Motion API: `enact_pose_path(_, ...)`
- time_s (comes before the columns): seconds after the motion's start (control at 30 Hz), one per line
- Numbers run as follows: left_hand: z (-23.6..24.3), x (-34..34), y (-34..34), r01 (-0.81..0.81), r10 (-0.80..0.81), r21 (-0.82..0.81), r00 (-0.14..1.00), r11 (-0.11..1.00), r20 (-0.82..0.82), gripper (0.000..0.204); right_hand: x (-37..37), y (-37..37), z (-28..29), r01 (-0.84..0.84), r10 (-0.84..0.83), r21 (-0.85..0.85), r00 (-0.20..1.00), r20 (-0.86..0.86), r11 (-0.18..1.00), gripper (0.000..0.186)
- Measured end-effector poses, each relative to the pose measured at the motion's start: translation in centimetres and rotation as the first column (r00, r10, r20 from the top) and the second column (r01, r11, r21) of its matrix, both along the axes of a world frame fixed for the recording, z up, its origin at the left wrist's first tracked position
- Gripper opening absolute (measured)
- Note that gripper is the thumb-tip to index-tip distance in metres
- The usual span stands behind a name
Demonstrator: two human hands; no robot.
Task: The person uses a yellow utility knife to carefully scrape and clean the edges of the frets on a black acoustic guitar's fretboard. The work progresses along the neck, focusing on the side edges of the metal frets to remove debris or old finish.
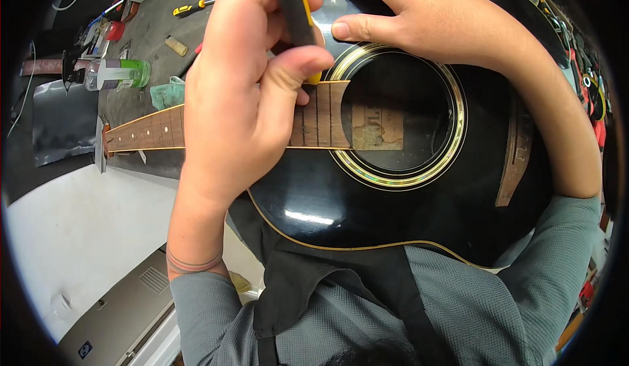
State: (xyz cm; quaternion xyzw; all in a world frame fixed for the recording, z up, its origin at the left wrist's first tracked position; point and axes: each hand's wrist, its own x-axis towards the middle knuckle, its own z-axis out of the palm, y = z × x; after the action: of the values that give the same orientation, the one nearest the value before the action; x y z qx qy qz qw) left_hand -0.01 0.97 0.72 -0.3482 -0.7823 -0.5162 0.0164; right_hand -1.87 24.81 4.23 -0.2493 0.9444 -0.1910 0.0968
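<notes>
A black acoustic guitar (393, 219) lies face up across my lap, its neck running to the left. My left hand (236, 97) is closed around a tool with a black-and-yellow handle (295, 12), held steeply over the brown fretboard (321, 127) near the soundhole. The tool's working end is hidden by my fingers, so its kind cannot be told. My right hand (422, 22) rests on the guitar's upper body, thumb and fingers stretched out, with the forearm curving around its right end. Inside the soundhole a worn paper label (377, 127) shows. The wooden bridge (514, 169) has no strings on it.
On the grey bench beyond the neck are a yellow-and-black screwdriver (190, 8), a small tan block (175, 45), a teal cloth (166, 95) and a clear-and-green bottle (124, 73). Many hand tools crowd the right edge. A white panel (85, 215) stands at lower left.
</notes>
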Motion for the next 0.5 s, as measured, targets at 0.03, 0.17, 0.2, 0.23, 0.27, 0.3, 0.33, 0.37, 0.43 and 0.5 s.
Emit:
enact_pose_path(0.03, -0.1, 0.2, 0.0, -0.032, 0.032, -0.03, 0.999, 0.999, -0.003, 0.036, 0.0, 0.2, -0.2, 0.003, -0.003, -0.001, 1.0, -0.006, 1.0, 0.075)
enact_pose_path(0.17, -1.2, 0.9, -1.2, 0.043, -0.053, -0.049, 0.97, 0.998, -0.236, 0.04, 0.5, 0.0, 1.0, -0.01, 0.01, -0.021, 1.0, 0.019, 1.0, 0.073)
enact_pose_path(0.2, -1.3, 1.1, -1.6, 0.057, -0.084, -0.095, 0.947, 0.994, -0.309, 0.041, 0.6, 0.1, 1.0, -0.011, 0.011, -0.03, 1.0, 0.019, 0.999, 0.072)
enact_pose_path(0.23, -1.4, 1.2, -2.1, 0.067, -0.114, -0.136, 0.918, 0.988, -0.379, 0.042, 0.6, 0.2, 1.0, -0.012, 0.013, -0.038, 1.0, 0.019, 0.999, 0.072)
enact_pose_path(0.27, -0.9, 2.0, -2.1, 0.022, -0.109, -0.208, 0.902, 0.978, -0.418, 0.04, 0.6, 0.2, 0.9, -0.022, 0.023, -0.047, 1.0, 0.013, 0.999, 0.071)
enact_pose_path(0.3, -0.4, 2.7, -2.1, -0.022, -0.111, -0.278, 0.883, 0.96, -0.456, 0.038, 0.5, 0.2, 1.0, -0.028, 0.029, -0.053, 0.999, 0.016, 0.998, 0.071)
enact_pose_path(0.33, -0.9, 3.2, -1.9, -0.054, -0.069, -0.216, 0.848, 0.975, -0.526, 0.038, 0.5, 0.2, 1.0, -0.033, 0.034, -0.059, 0.999, 0.018, 0.998, 0.071)
enact_pose_path(0.37, -1.1, 3.4, -1.8, -0.064, -0.074, -0.222, 0.824, 0.973, -0.562, 0.038, 0.5, 0.2, 1.1, -0.034, 0.035, -0.061, 0.999, 0.025, 0.998, 0.071)
enact_pose_path(0.43, -1.2, 3.8, -2.0, -0.08, -0.096, -0.252, 0.781, 0.965, -0.617, 0.039, 0.4, 0.2, 1.3, -0.026, 0.029, -0.059, 0.998, 0.057, 0.998, 0.07)
enact_pose_path(0.5, -1.2, 4.0, -2.3, -0.088, -0.132, -0.295, 0.749, 0.952, -0.649, 0.037, -0.2, 0.4, 1.3, -0.017, 0.024, -0.063, 0.994, 0.11, 0.998, 0.07)
